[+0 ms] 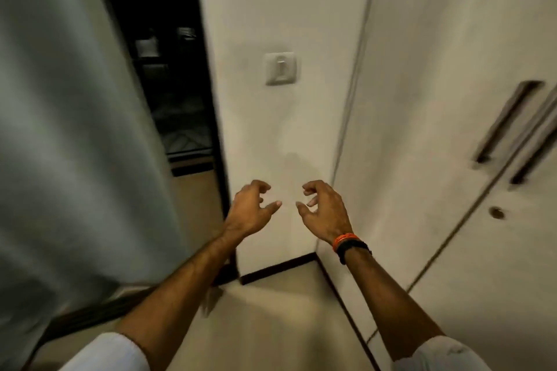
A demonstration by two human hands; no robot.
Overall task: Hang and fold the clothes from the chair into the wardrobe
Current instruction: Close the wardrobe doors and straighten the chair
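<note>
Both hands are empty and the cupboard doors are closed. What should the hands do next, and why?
Probably reach the right hand to the nearer door handle and pull the wardrobe open. Both the right and left hand hold nothing, with fingers loosely curled in the air, no clothes are in sight, and the doors look closed, so nothing can go in yet.

The wall (289,24) looks like matt painted plaster, smooth, with a glossy white plastic switch (280,69) on it. The wardrobe doors (437,99) are a smooth, matt off-white laminate with dark metal-looking handles (506,120) and a small brassy keyhole (496,213), while the curtain (60,129) is soft grey cloth with a faint sheen. The floor (271,325) is smooth, slightly glossy tile, the sleeves (108,352) are pale cloth, and the wristbands (349,242) look like orange thread and black matt plastic.
</note>
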